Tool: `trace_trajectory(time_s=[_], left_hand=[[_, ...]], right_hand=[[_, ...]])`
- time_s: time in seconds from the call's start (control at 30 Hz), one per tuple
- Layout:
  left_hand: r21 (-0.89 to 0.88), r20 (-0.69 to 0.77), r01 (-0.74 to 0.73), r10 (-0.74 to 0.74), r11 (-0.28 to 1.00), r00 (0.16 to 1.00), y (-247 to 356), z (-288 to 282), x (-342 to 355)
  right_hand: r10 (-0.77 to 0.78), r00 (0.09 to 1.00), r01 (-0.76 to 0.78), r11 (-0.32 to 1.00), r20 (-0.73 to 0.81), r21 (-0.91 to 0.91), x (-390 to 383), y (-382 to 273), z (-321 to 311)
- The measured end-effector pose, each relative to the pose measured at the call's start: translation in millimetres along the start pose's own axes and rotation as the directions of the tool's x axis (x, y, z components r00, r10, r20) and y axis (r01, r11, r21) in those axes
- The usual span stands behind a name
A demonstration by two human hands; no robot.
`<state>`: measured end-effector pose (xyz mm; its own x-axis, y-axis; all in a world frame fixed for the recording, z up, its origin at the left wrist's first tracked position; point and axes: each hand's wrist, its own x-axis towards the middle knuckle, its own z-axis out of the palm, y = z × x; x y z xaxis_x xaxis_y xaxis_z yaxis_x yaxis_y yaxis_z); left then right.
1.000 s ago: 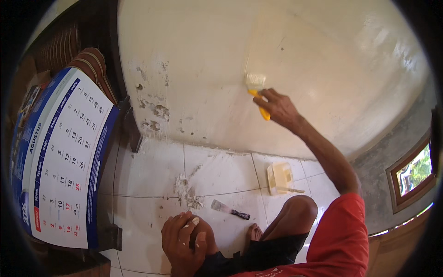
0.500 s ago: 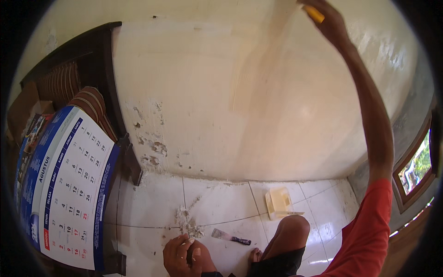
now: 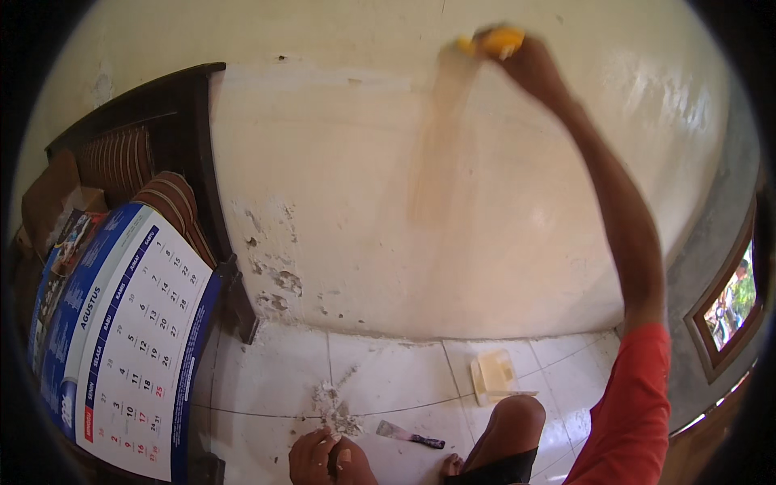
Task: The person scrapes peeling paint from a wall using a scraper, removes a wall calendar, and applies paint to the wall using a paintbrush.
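From where I stand, the right hand is closed around a yellow-handled brush, high before the wall; blur hides whether the bristles touch. The left hand drapes over a knee, fingers loosely curved, gripping nothing I can see. On the tiles sits a pale yellow tub, a thin stick across its near edge; its contents I can't make out.

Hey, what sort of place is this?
Probably a sitting room in a home, judging by the dark wooden seat, its brown striped cushions and the large blue-and-white paper calendar.
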<state>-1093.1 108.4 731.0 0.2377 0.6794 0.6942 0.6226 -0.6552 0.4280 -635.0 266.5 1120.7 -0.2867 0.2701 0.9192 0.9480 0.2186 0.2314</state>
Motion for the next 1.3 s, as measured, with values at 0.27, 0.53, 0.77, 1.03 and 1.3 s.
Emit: trace_trajectory(time_s=[0.27, 0.53, 0.77, 1.03, 1.3], left_hand=[[-0.013, 0.002, 0.029, -0.029, 0.999, 1.0, -52, 65, 29], [-0.005, 0.064, 0.045, -0.045, 0.999, 0.997, -102, 108, -1], [-0.008, 0.081, 0.039, -0.038, 0.999, 0.996, -110, 146, -25], [0.045, 0.133, 0.102, -0.108, 0.994, 0.985, -138, 194, -15], [-0.009, 0.171, 0.023, -0.021, 1.0, 0.985, -202, 265, -38]], right_hand=[[-0.32, 0.947, 0.283, 0.854, -0.013, -0.437, -16, -10, 67], [-0.365, 0.912, 0.391, 0.911, 0.185, -0.128, -357, -97, 301], [-0.215, 0.862, 0.197, 0.977, 0.46, 0.087, -501, -132, 379], [-0.05, 0.997, 0.053, 0.996, -0.052, 0.069, -358, -12, 301], [-0.134, 0.981, 0.152, 0.98, 0.14, -0.131, -561, -61, 449]])
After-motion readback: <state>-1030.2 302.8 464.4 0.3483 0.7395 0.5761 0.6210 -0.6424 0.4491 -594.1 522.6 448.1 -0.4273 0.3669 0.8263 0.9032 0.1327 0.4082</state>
